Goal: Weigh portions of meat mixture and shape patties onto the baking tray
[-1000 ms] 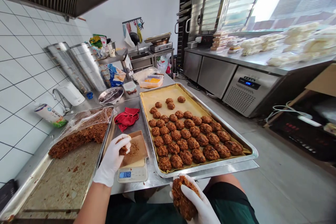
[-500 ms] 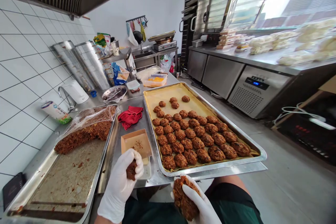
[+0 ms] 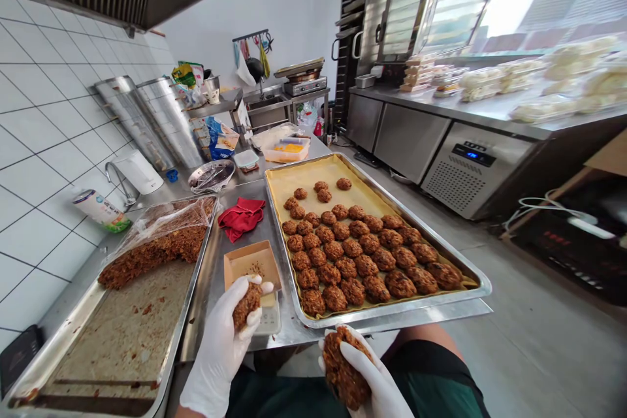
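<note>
My left hand, in a white glove, cups a small brown ball of mixture beside a cardboard box with crumbs in it. That box rests on a small scale. Gloved too, my right hand grips a larger lump of the mixture below the tray's near edge. Rows of shaped brown balls lie on a lined metal tray. At the left, a second tray holds a mass of the mixture, partly under plastic film.
A red cloth lies between the trays. Behind it are a bowl of dark filling and a plastic tub with orange contents. A bottle leans by the tiled wall. Packed goods stand on the right counter.
My left hand's fingers have loosened and turned, so more of the small ball shows. My right hand keeps its grip on the large lump. The view has shifted slightly.
</note>
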